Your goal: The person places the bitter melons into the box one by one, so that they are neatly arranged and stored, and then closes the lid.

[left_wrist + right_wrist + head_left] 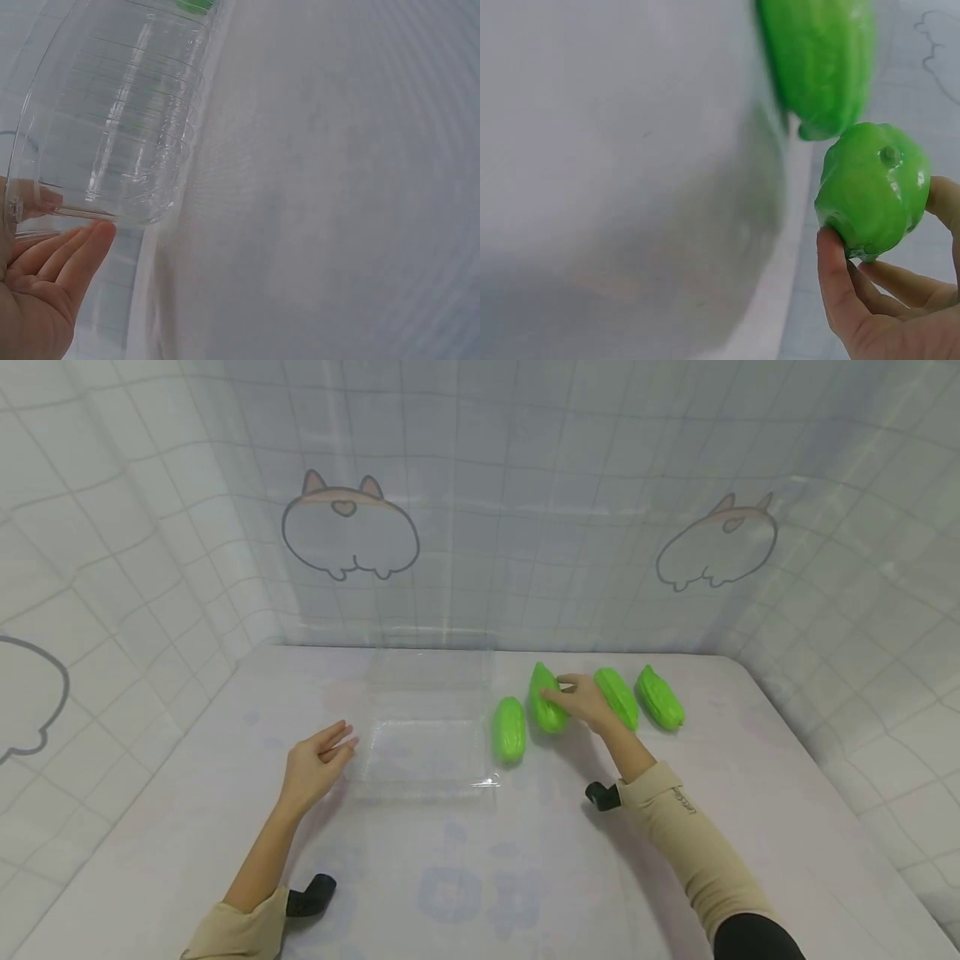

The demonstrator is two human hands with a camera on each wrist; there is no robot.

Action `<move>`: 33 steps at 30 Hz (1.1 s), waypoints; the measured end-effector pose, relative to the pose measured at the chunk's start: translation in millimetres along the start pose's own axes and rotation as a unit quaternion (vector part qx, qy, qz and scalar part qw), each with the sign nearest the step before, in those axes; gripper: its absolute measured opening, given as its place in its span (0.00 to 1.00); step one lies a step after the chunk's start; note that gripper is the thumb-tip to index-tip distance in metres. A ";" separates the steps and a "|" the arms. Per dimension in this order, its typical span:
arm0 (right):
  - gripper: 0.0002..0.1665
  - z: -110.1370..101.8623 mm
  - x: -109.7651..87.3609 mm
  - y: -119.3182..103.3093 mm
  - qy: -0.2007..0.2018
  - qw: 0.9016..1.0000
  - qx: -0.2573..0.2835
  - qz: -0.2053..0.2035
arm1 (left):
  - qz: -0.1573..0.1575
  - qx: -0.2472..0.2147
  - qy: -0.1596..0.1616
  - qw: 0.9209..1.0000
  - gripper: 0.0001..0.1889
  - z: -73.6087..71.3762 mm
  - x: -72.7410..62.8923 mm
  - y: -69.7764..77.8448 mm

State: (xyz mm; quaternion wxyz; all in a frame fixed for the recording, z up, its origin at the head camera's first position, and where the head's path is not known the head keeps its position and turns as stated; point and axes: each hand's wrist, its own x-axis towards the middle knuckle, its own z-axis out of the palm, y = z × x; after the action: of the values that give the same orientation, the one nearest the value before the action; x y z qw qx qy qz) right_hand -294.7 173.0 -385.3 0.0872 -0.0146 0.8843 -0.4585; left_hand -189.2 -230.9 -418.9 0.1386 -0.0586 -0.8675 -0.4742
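Note:
A clear plastic box (423,787) lies on the table, with a clear panel, apparently its raised lid, behind it. My left hand (315,768) is at the box's left side. In the left wrist view, its fairly straight fingers (86,259) touch the clear wall. Right of the box, my right hand (588,702) pinches a bright green, ribbed toy bitter melon (546,703) between thumb and fingers. The right wrist view shows this bitter melon (874,191) end-on, seemingly just above the table. Another bitter melon (510,731) lies between it and the box.
Two more green bitter melons, one (617,697) partly behind my right hand and one (660,697) farther right, lie on the table (480,893). Tiled-pattern curtains (525,527) surround the back and sides. A black wrist mount (311,896) juts out by each sleeve.

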 end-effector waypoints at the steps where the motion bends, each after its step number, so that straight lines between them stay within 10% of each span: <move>1: 0.40 -0.1 -1.2 -3.3 -0.002 1.000 0.011 0.000 | -0.003 -0.005 -0.001 1.000 0.23 -0.2 0.6 0.4; 33: 0.36 32.9 -32.5 -71.9 -0.052 0.991 0.118 -0.038 | 0.011 -0.016 0.014 1.000 0.22 2.1 -0.2 -2.6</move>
State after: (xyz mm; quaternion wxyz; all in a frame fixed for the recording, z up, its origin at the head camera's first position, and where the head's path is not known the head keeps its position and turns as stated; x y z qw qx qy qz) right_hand -261.1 108.3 -340.7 0.1169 -0.0613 0.8171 -0.5612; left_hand -190.0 -230.5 -422.1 0.1552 -0.0634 -0.8571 -0.4871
